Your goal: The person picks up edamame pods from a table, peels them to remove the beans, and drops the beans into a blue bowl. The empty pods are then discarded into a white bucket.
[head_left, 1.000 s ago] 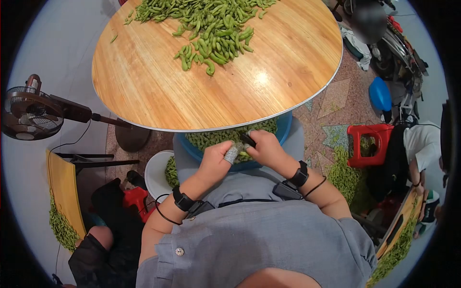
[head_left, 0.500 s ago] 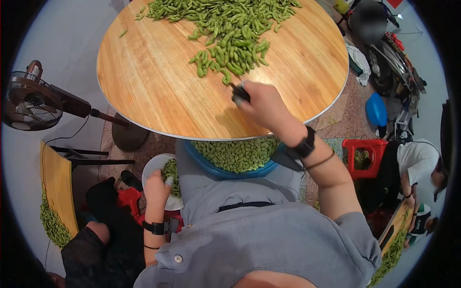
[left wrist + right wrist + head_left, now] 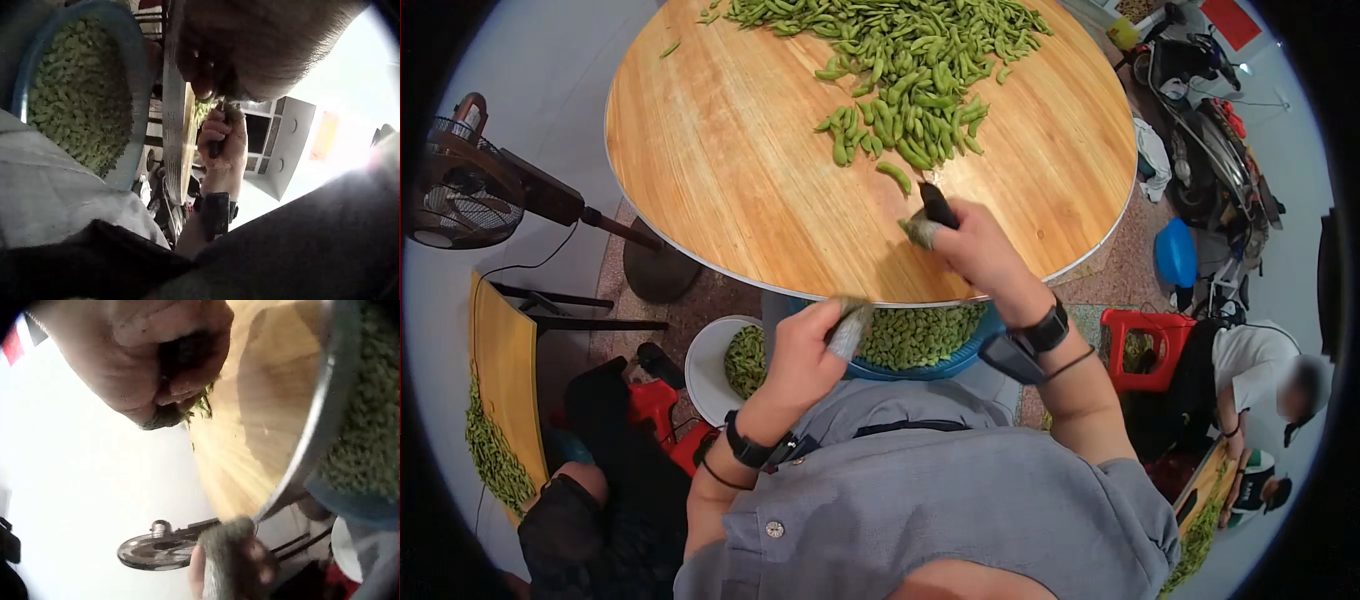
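My right hand (image 3: 985,255) is over the near part of the round wooden table (image 3: 730,190), gripping a small black-handled tool (image 3: 938,205) whose working end is unclear. Its thumb carries a grey wrap with a greenish tip. Just beyond the tool lies a single green soybean pod (image 3: 894,177), apart from the big heap of pods (image 3: 920,90). My left hand (image 3: 805,345) hovers by the table's near edge, fingers loosely curled, its thumb (image 3: 228,550) wrapped in grey too; nothing shows in it. Under the edge, a blue basin (image 3: 960,358) full of shelled beans (image 3: 81,94) sits on my lap.
A white bucket (image 3: 705,372) with green pods or husks stands at my left. Further left are a standing fan (image 3: 470,185) and another table with pods (image 3: 510,380). People sit on both sides; a red stool (image 3: 1140,350) and blue basin (image 3: 1175,253) are at right.
Both hands worked together over the basin at first. Then my right hand reached onto the table with the tool, while the left went to the white bucket and has since come back toward the table edge.
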